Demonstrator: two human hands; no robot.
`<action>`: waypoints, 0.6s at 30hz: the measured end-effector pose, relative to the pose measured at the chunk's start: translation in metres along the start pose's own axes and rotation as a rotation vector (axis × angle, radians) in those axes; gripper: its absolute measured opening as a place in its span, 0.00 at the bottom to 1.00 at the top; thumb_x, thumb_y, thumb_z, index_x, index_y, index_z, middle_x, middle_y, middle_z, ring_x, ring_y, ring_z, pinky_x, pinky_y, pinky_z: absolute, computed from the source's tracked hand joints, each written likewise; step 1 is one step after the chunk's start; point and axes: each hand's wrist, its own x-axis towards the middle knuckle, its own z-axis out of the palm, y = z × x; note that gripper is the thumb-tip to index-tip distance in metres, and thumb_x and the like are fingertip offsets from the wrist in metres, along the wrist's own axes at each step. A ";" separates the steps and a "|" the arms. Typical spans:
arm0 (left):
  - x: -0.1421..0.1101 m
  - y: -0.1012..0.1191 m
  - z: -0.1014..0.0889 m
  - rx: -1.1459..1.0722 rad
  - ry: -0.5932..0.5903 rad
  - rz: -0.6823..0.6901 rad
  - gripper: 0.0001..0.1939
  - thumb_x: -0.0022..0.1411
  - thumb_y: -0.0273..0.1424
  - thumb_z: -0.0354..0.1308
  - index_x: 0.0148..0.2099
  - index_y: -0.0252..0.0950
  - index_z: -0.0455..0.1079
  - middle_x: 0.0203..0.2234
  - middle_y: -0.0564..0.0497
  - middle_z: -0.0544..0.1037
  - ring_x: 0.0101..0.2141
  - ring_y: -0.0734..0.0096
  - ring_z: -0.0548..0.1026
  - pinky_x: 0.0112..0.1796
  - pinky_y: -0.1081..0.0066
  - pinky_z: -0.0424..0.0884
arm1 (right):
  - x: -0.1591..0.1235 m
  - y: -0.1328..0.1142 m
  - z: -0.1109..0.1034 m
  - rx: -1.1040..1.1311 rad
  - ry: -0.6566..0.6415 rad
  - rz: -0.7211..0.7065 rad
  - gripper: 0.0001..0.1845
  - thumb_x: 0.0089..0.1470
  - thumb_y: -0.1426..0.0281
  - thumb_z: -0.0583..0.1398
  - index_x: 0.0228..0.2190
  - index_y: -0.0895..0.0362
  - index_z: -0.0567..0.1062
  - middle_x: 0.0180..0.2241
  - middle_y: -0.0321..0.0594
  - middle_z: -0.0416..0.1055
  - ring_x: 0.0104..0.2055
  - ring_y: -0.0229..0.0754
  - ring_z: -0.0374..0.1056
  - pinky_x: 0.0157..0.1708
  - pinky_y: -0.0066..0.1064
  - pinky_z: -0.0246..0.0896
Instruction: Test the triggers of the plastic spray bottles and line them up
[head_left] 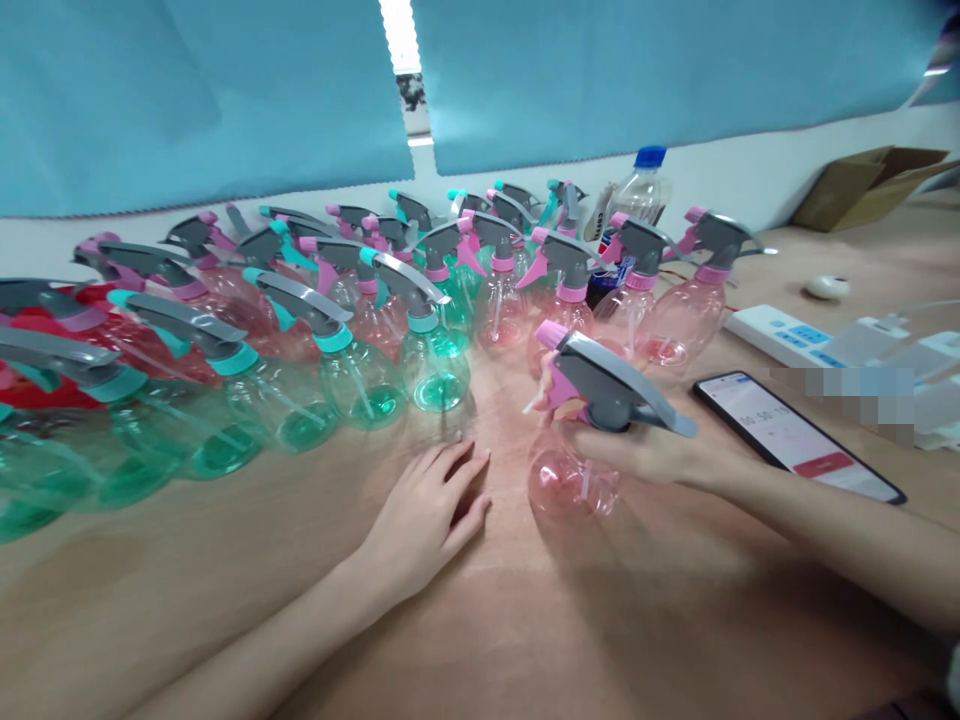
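Note:
My right hand (637,452) grips a pink spray bottle (574,485) around its neck, just under the grey and pink trigger head. The bottle is clear pink plastic and stands near the table's middle, slightly tilted. Resting on the table to its left is my left hand (424,505), fingers loosely spread, holding nothing. Just beyond those fingertips stands a green spray bottle (437,375) with a teal collar. Several more green ones, such as a second green bottle (364,390), line up to the left. Behind the held bottle are other pink spray bottles, including one pink bottle (686,315) at the right.
A phone (799,435) showing a timer lies right of my right forearm. Beyond it are a white power strip (787,335) with plugs and a white rounded object (826,288). A blue-capped drink bottle (641,200) and a cardboard box (862,190) stand near the wall.

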 end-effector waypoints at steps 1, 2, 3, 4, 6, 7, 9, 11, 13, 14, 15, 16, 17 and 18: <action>0.000 0.000 0.000 0.000 0.001 0.001 0.19 0.68 0.34 0.49 0.58 0.32 0.65 0.55 0.37 0.69 0.55 0.50 0.66 0.52 0.49 0.66 | 0.000 0.001 0.000 0.000 0.008 -0.003 0.10 0.40 0.76 0.53 0.28 0.52 0.64 0.20 0.29 0.59 0.18 0.34 0.56 0.17 0.28 0.52; 0.000 0.000 0.000 0.001 0.001 0.001 0.19 0.68 0.34 0.49 0.58 0.32 0.65 0.55 0.37 0.69 0.55 0.50 0.66 0.52 0.49 0.66 | -0.001 0.001 0.000 -0.004 0.020 -0.010 0.10 0.40 0.77 0.53 0.28 0.52 0.64 0.21 0.30 0.61 0.19 0.34 0.58 0.18 0.28 0.54; 0.000 0.000 0.000 0.001 0.001 0.001 0.19 0.68 0.34 0.49 0.58 0.32 0.66 0.55 0.37 0.69 0.55 0.50 0.66 0.52 0.49 0.66 | -0.001 0.001 0.000 -0.009 0.029 -0.013 0.10 0.40 0.77 0.53 0.27 0.52 0.64 0.23 0.31 0.65 0.20 0.35 0.61 0.19 0.28 0.56; 0.000 0.000 0.000 0.001 0.000 0.001 0.19 0.68 0.34 0.49 0.57 0.31 0.66 0.55 0.37 0.69 0.55 0.50 0.66 0.52 0.49 0.66 | -0.001 0.000 0.000 -0.009 0.035 -0.012 0.11 0.39 0.77 0.53 0.28 0.52 0.65 0.26 0.32 0.68 0.22 0.35 0.64 0.20 0.28 0.59; 0.000 0.000 0.000 0.003 -0.001 0.001 0.19 0.68 0.33 0.49 0.57 0.31 0.66 0.55 0.37 0.69 0.55 0.50 0.66 0.52 0.50 0.66 | -0.001 -0.003 0.000 0.005 0.025 0.006 0.15 0.39 0.78 0.53 0.32 0.51 0.67 0.32 0.34 0.72 0.26 0.37 0.69 0.22 0.27 0.63; 0.000 0.001 0.000 0.003 0.000 0.001 0.19 0.68 0.33 0.49 0.57 0.31 0.66 0.55 0.37 0.69 0.55 0.50 0.66 0.52 0.50 0.66 | -0.001 -0.004 0.000 0.015 0.012 0.021 0.18 0.40 0.78 0.53 0.36 0.51 0.68 0.35 0.34 0.73 0.29 0.38 0.71 0.24 0.27 0.65; 0.000 0.001 0.000 0.004 0.002 0.003 0.19 0.68 0.33 0.49 0.57 0.31 0.66 0.55 0.37 0.69 0.55 0.50 0.66 0.52 0.50 0.66 | 0.000 -0.008 0.000 0.033 -0.003 0.040 0.25 0.41 0.78 0.53 0.43 0.50 0.68 0.42 0.35 0.74 0.34 0.39 0.74 0.28 0.28 0.70; 0.000 0.001 0.000 0.005 0.005 0.003 0.19 0.68 0.34 0.49 0.57 0.31 0.66 0.55 0.37 0.69 0.54 0.50 0.66 0.51 0.50 0.66 | 0.001 -0.010 0.001 0.043 -0.007 0.042 0.28 0.42 0.79 0.53 0.47 0.49 0.68 0.47 0.36 0.72 0.40 0.40 0.75 0.32 0.28 0.72; 0.000 0.001 -0.001 0.006 0.004 0.002 0.19 0.68 0.34 0.49 0.57 0.32 0.66 0.55 0.38 0.69 0.54 0.51 0.67 0.51 0.50 0.66 | 0.000 -0.009 0.001 0.063 -0.005 0.032 0.30 0.43 0.79 0.54 0.50 0.50 0.67 0.49 0.37 0.71 0.44 0.40 0.74 0.34 0.27 0.73; 0.000 0.001 -0.001 0.007 0.004 0.002 0.19 0.68 0.34 0.49 0.57 0.32 0.66 0.55 0.38 0.69 0.54 0.51 0.67 0.51 0.51 0.66 | 0.000 -0.007 0.002 0.080 -0.002 0.023 0.31 0.43 0.79 0.54 0.51 0.50 0.66 0.50 0.37 0.71 0.45 0.40 0.74 0.35 0.27 0.74; 0.001 0.001 -0.001 0.008 0.002 0.002 0.19 0.68 0.34 0.49 0.57 0.32 0.66 0.55 0.38 0.69 0.54 0.51 0.67 0.51 0.51 0.66 | 0.000 -0.005 0.002 0.098 0.003 0.010 0.32 0.44 0.79 0.54 0.53 0.51 0.65 0.50 0.38 0.71 0.46 0.40 0.74 0.37 0.28 0.74; 0.001 0.001 -0.001 0.009 0.001 0.002 0.19 0.68 0.34 0.49 0.57 0.31 0.66 0.55 0.38 0.69 0.54 0.51 0.67 0.51 0.51 0.66 | 0.000 -0.003 0.003 0.113 0.008 -0.004 0.33 0.44 0.78 0.54 0.54 0.51 0.64 0.50 0.38 0.71 0.47 0.41 0.74 0.39 0.29 0.74; 0.001 0.001 -0.001 0.009 0.001 0.002 0.19 0.68 0.34 0.49 0.57 0.31 0.66 0.55 0.38 0.69 0.54 0.51 0.67 0.52 0.51 0.66 | 0.000 -0.002 0.003 0.119 0.007 -0.013 0.33 0.45 0.78 0.54 0.55 0.51 0.63 0.51 0.38 0.71 0.48 0.41 0.73 0.41 0.30 0.74; 0.001 0.001 -0.001 0.009 0.001 0.001 0.19 0.69 0.34 0.49 0.57 0.31 0.66 0.55 0.38 0.69 0.54 0.51 0.67 0.52 0.51 0.66 | 0.000 -0.001 0.004 0.115 0.003 -0.017 0.33 0.45 0.77 0.54 0.55 0.51 0.63 0.51 0.39 0.71 0.49 0.41 0.73 0.42 0.31 0.74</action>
